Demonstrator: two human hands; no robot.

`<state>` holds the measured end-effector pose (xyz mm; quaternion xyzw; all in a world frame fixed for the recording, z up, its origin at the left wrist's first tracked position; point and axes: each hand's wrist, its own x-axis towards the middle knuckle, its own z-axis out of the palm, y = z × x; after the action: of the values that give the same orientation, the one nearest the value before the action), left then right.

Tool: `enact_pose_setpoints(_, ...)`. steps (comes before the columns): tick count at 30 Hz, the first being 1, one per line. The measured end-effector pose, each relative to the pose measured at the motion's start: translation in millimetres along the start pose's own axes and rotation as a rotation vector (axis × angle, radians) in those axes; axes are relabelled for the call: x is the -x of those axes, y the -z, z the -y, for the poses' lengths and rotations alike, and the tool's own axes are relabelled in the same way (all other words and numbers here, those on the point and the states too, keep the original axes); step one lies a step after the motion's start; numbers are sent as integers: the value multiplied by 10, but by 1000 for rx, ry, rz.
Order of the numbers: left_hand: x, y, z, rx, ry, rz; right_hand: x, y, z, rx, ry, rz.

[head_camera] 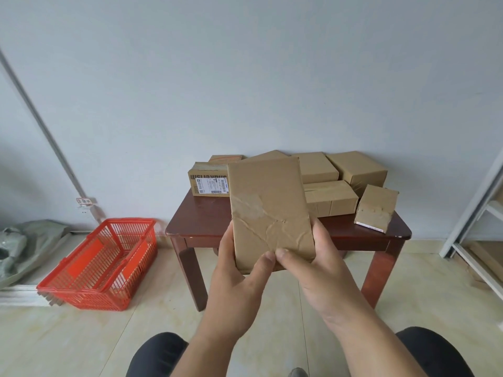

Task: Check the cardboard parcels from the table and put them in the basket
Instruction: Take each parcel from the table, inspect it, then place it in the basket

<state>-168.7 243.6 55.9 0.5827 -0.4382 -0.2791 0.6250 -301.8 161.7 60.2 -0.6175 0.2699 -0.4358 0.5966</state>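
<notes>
A pale wall is rising behind a small dark wooden table (pixel 206 213) on a tiled floor. I am holding a creased cardboard parcel (pixel 269 208) upright in front of the table, my left hand (pixel 239 270) and my right hand (pixel 315 262) both gripping its lower end, thumbs pressing its face. More parcels (pixel 330 198) are lying on the table behind it. The red basket (pixel 100 262) is sitting on the floor to the left of the table.
</notes>
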Motion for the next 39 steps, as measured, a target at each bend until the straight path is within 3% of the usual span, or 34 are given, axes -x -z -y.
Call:
enact_pose_setpoints(8,-67,-47,-100,-53,25,-150,46,-69,-96,-50,-15,-86)
enact_pose_setpoints(15,-14,-102,-115,-63,31,-128,27,-53,-67,31,-24,-208)
enact_pose_setpoints(24,-102,-140,-95,-36,40,-180,47,-32,-94,33,-57,-208)
enact_pose_setpoints(32,-313,-211,-80,-77,89,-162,-263,-46,-13,79,-87,-352)
enact_pose_setpoints(39,-612,-229,-179,-66,168,-185,-466,19,33,117,-113,-315)
